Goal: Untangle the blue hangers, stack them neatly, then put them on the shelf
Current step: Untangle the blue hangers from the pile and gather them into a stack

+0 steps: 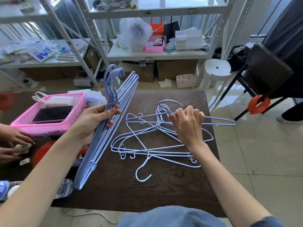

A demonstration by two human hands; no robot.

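Observation:
My left hand (96, 119) grips a neat stack of several blue hangers (114, 115) near their necks, held upright over the left part of the dark wooden table (164, 190), hooks pointing up. A tangled pile of blue hangers (147, 145) lies flat on the middle of the table. My right hand (186, 123) is closed on one blue hanger (219, 121) at its neck, lifted slightly at the far side of the pile. A white metal shelf (155, 54) stands behind the table.
A pink basket (54, 126) holding a dark tablet sits on the table's left side. Another person's hands (14, 141) reach in at the left edge. A white stool (216, 69), a black chair (265, 74) and cardboard boxes stand on the tiled floor beyond.

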